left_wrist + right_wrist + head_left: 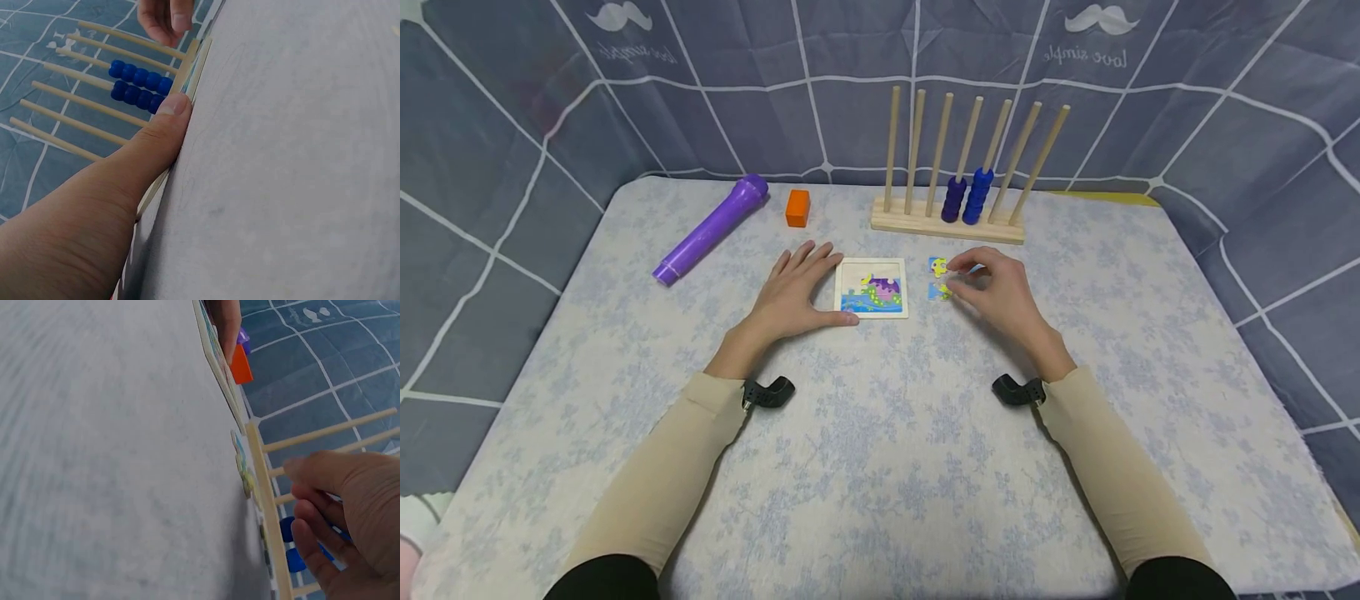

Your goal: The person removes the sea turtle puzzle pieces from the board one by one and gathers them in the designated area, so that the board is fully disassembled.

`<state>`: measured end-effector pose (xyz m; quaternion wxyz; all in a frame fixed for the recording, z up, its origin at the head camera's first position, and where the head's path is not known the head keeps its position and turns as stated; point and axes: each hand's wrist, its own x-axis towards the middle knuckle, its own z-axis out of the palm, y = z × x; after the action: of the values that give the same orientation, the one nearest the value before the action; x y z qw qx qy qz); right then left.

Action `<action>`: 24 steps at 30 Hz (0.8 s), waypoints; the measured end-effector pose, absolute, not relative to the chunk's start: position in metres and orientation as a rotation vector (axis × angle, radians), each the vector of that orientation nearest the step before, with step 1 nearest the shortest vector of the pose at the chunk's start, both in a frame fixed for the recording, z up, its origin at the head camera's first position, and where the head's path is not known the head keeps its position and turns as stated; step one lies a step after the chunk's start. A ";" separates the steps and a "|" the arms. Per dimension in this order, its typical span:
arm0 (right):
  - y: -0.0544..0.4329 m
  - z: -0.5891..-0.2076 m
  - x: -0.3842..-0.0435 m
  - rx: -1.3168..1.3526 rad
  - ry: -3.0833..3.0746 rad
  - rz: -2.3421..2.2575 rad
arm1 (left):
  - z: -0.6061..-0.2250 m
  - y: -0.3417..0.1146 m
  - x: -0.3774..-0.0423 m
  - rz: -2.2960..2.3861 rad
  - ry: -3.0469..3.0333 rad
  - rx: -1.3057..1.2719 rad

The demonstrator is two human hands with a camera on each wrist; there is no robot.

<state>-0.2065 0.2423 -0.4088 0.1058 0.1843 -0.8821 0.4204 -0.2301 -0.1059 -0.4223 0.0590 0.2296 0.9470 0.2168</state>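
A small square jigsaw puzzle board [905, 287] with a pale wooden border lies on the table, its coloured picture filling the lower part. My left hand [793, 292] rests beside it, fingers spread, the thumb along the near border and the index fingertip by the far left corner. To the board's right lie two puzzle pieces, an upper one [935, 264] and a lower one [934, 291], both blue and yellow. Over their right edges hovers my right hand [1006, 292], thumb and fingers parted. Its fingers hold nothing in the right wrist view, where a piece [241, 464] lies on the cloth.
Behind the pieces stands a wooden peg rack [947, 225] with blue and dark purple beads on two rods. A purple tube-like object [711, 229] and an orange block [797, 208] lie at the back left. Grey-blue tiled-pattern curtain [865, 50] encloses the patterned tablecloth [887, 467].
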 end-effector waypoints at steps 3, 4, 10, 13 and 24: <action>0.240 -0.406 -0.209 0.532 -2.559 1.247 | -0.422 -0.105 -0.231 0.655 2.866 0.698; 0.238 -0.405 -0.210 0.523 -2.551 1.250 | -0.422 -0.105 -0.231 0.655 2.863 0.698; 0.221 -0.395 -0.215 0.495 -2.584 1.255 | -0.421 -0.104 -0.231 0.646 2.864 0.690; 0.204 -0.393 -0.217 0.552 -2.645 1.264 | -0.421 -0.105 -0.231 0.650 2.868 0.691; 0.149 -0.400 -0.227 0.649 -2.823 1.270 | -0.421 -0.108 -0.231 0.646 2.869 0.713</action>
<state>-0.2274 0.1494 -0.4000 -0.0103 0.2051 -0.8925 0.4015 -0.2310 -0.1075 -0.4209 0.0579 0.2354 0.9464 0.2133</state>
